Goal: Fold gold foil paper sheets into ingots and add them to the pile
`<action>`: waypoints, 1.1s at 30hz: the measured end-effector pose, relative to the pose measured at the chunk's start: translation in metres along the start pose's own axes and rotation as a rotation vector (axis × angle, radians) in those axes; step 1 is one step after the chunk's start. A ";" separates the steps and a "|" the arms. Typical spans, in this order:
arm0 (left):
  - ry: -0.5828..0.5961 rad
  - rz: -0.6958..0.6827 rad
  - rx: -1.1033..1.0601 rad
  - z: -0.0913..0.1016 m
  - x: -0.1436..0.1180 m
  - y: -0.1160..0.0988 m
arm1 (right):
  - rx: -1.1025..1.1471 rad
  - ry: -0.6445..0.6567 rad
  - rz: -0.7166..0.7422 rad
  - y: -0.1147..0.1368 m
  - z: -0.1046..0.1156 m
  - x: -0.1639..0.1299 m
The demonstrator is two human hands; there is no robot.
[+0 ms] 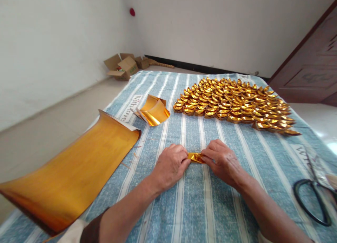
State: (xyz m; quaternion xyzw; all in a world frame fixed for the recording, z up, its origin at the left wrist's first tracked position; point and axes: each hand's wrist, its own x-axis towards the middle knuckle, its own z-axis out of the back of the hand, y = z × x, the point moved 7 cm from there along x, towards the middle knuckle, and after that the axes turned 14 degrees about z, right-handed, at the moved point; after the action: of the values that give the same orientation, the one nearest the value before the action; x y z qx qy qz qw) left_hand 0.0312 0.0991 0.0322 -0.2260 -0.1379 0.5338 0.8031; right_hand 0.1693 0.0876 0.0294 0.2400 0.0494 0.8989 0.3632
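At the lower left of the frame a big gold sheet lies curled on the striped cloth, its far corner lifting. Above it, in the upper left, open cardboard boxes sit on the floor by the wall. Just left of centre a small stack of cut gold squares rests on the cloth. At the centre your left hand and your right hand meet over a small folded gold paper; the fingers of both are drawn in narrow, pinching its two ends, though the exact fold is hard to make out. In the upper right, well apart from your hands, a heap of folded gold pieces spreads wide. At the lower right edge lie black scissors.
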 end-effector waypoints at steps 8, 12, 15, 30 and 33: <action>-0.042 -0.011 0.026 -0.001 0.000 -0.001 | -0.088 0.030 0.017 0.002 -0.007 -0.002; -0.076 -0.047 0.086 -0.001 -0.004 -0.006 | -0.110 0.011 0.029 0.004 -0.006 -0.002; -0.098 -0.081 0.153 -0.003 -0.007 -0.010 | -0.116 -0.002 0.025 0.006 -0.004 -0.001; -0.092 -0.147 0.239 -0.012 -0.012 -0.018 | -0.219 0.014 0.008 0.015 0.001 0.001; -0.086 -0.152 0.241 -0.013 -0.012 -0.018 | -0.224 0.019 0.015 0.015 0.001 0.002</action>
State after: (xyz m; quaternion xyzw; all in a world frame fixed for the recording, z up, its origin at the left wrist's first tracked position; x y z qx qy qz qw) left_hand 0.0466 0.0794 0.0308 -0.0936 -0.1236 0.4935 0.8558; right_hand 0.1590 0.0773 0.0347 0.1897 -0.0499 0.9037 0.3805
